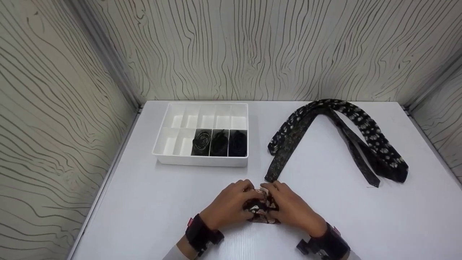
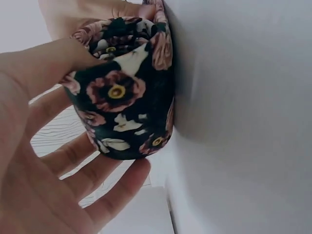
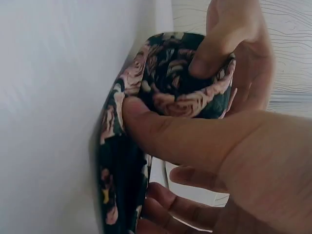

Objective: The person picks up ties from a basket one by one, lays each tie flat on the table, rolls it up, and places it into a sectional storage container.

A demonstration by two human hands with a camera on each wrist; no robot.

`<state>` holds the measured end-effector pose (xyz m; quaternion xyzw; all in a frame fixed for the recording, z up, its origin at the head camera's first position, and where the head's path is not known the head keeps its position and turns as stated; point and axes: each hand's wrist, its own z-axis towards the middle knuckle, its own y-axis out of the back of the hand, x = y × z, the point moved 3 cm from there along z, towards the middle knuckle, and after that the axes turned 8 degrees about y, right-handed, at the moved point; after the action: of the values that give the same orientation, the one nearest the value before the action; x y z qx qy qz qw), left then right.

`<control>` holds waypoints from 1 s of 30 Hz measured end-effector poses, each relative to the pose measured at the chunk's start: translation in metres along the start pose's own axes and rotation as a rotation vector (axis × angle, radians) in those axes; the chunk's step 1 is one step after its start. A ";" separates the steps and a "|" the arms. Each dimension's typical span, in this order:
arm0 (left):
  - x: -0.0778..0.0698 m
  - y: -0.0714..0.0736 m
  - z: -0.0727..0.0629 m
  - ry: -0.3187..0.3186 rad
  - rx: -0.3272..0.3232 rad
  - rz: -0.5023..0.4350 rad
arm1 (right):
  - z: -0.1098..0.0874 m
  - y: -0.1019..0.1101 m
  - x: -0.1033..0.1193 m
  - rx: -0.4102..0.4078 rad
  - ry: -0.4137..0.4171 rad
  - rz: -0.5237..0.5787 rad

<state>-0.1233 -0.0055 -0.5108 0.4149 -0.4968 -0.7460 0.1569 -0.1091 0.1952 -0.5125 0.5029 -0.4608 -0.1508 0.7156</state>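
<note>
A floral necktie (image 1: 257, 208), dark green with pink and cream flowers, is coiled into a roll on the white table in front of me. My left hand (image 1: 231, 205) grips the roll, thumb at its coiled edge and fingers along its outer side, as the left wrist view shows. From the right, my right hand (image 1: 294, 209) holds the necktie where a short flat tail (image 3: 122, 180) leaves the roll. In the right wrist view its thumb (image 3: 139, 112) presses at the roll's edge, while the other fingers lie along the tail's far side.
Behind the hands stands a white divided box (image 1: 202, 160); its front row holds rolled dark neckties, one of them a spiral roll (image 1: 202, 142). To the right, a black-and-white patterned necktie (image 1: 375, 137) and a darker necktie (image 1: 288, 151) lie looped. Wood-patterned panels (image 1: 252, 50) enclose the table.
</note>
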 end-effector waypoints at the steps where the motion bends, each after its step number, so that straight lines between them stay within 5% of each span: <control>1: 0.000 0.000 0.000 -0.002 0.004 0.009 | 0.000 0.001 0.000 0.005 -0.005 0.013; 22: -0.002 0.001 0.003 -0.028 -0.027 0.079 | 0.000 0.009 0.005 -0.029 0.033 -0.142; 30: -0.005 -0.003 0.004 -0.025 0.000 0.002 | -0.001 0.003 0.009 -0.048 0.005 -0.211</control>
<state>-0.1230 0.0013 -0.5104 0.4052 -0.4992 -0.7508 0.1514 -0.1042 0.1910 -0.5049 0.5316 -0.3997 -0.2352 0.7088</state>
